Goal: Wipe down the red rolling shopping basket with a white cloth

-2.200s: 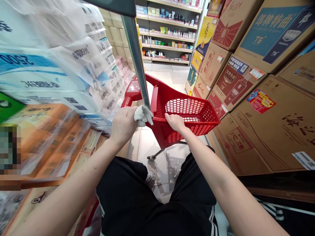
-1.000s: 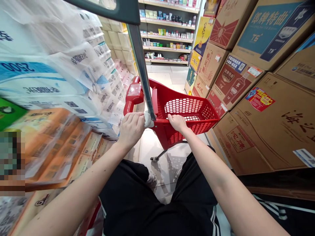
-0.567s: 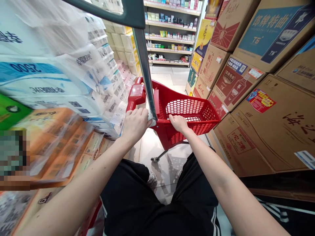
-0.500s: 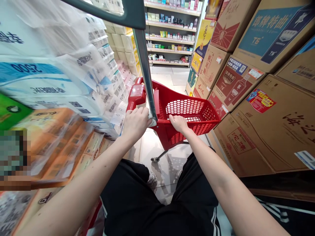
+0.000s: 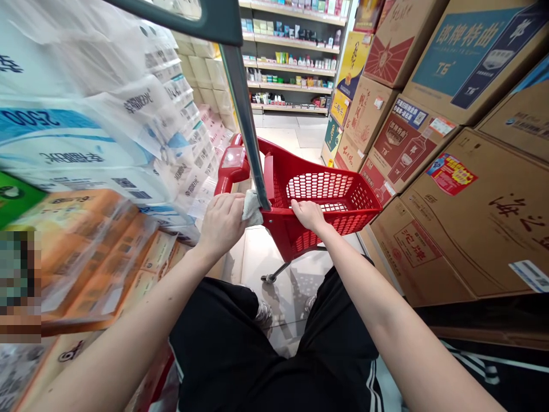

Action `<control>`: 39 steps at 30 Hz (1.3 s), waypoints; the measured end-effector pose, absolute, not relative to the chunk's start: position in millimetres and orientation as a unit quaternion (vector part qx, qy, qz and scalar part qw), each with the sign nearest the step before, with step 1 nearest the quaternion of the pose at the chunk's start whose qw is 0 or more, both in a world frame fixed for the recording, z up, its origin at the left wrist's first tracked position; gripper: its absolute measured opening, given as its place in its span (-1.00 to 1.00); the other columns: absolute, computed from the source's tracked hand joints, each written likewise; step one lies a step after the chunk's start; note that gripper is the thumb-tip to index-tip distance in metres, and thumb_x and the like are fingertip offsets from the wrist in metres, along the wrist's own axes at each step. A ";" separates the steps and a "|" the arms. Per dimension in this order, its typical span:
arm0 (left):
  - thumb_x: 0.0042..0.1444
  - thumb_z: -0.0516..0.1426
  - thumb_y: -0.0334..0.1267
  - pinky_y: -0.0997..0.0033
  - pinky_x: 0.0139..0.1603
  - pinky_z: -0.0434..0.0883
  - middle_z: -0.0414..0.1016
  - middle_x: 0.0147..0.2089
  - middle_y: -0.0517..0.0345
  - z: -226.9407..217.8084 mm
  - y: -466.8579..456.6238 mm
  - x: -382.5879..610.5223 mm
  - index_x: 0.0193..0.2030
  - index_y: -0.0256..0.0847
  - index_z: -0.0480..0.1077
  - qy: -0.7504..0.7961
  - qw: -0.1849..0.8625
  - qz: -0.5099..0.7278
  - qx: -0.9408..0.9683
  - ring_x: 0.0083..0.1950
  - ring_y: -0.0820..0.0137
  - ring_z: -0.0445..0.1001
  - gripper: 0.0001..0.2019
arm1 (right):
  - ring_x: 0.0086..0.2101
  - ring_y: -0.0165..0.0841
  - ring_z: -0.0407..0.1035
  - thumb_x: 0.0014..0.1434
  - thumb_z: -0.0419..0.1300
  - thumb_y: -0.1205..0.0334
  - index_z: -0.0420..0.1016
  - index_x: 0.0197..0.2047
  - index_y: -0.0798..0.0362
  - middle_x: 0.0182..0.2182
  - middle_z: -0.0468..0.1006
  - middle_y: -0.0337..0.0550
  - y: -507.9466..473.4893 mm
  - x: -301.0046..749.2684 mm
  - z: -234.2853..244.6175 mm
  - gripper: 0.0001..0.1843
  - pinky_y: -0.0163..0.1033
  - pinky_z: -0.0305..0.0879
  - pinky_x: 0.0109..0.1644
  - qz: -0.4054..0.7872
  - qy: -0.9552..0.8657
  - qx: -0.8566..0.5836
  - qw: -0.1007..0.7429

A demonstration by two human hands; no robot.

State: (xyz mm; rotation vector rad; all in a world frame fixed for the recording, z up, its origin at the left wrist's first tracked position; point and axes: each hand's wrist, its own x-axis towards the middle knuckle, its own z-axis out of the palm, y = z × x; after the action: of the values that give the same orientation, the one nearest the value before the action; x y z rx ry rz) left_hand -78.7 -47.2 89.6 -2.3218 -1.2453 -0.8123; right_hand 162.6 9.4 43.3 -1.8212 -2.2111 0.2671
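A red plastic shopping cart (image 5: 338, 200) stands on the tiled floor in front of my knees, its mesh basket empty. A grey metal handle pole (image 5: 244, 114) rises from its near rim toward the top left. My left hand (image 5: 221, 223) is closed on a white cloth (image 5: 251, 207) and presses it against the base of the pole. My right hand (image 5: 307, 213) rests on the near rim of the basket, fingers curled over the edge.
Packs of tissue and paper rolls (image 5: 86, 143) are stacked close on the left. Tall cardboard boxes (image 5: 463, 189) wall in the right side. A narrow aisle runs ahead to shelves of small goods (image 5: 295, 63).
My left hand with the cloth has slid up and down a little at the base of the pole. My right hand has stayed on the basket rim.
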 end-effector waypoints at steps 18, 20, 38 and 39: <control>0.17 -0.02 -0.31 0.00 0.25 0.17 0.38 0.11 0.00 82.9 -48.9 -90.6 0.03 -0.17 0.25 -0.381 0.106 -0.352 -0.848 0.20 0.24 0.27 -0.72 | -0.22 -0.27 0.46 0.34 -0.41 -0.08 0.57 -0.30 0.07 -0.29 0.60 -0.02 11.2 167.1 44.4 -0.23 -0.30 0.18 -0.17 0.087 -0.752 -0.641 0.123; 0.17 -0.03 -0.32 0.03 0.24 0.19 0.39 0.10 0.00 84.2 -48.9 -91.5 0.03 -0.16 0.25 -0.378 0.096 -0.351 -0.851 0.18 0.25 0.30 -0.72 | -0.22 -0.27 0.45 0.34 -0.41 -0.10 0.57 -0.31 0.06 -0.30 0.60 -0.03 11.3 169.2 43.9 -0.23 -0.30 0.17 -0.18 0.083 -0.758 -0.635 0.122; 0.11 -0.06 -0.22 0.28 -0.26 0.26 0.45 -0.36 -0.01 121.9 -21.7 -71.4 -0.27 -0.21 0.34 -0.554 0.143 -0.174 -0.801 -0.25 0.19 0.43 -0.80 | -0.26 -0.25 0.45 0.33 -0.43 -0.10 0.55 -0.35 0.02 -0.31 0.59 -0.07 11.8 170.5 41.6 -0.23 -0.27 0.15 -0.23 0.083 -0.768 -0.621 0.130; 0.11 -0.06 -0.22 0.28 -0.27 0.25 0.46 -0.36 -0.01 123.4 -21.1 -69.7 -0.26 -0.21 0.35 -0.558 0.147 -0.157 -0.802 -0.25 0.18 0.44 -0.79 | -0.26 -0.25 0.45 0.33 -0.43 -0.09 0.55 -0.35 0.02 -0.30 0.59 -0.07 11.1 170.3 42.4 -0.23 -0.27 0.15 -0.23 0.085 -0.766 -0.624 0.128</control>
State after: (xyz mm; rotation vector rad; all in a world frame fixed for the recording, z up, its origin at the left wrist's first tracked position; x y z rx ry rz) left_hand -69.7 -21.1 123.4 -2.3072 -1.6058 -0.4524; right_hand 170.3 11.1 42.4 -1.8137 -2.2289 0.2472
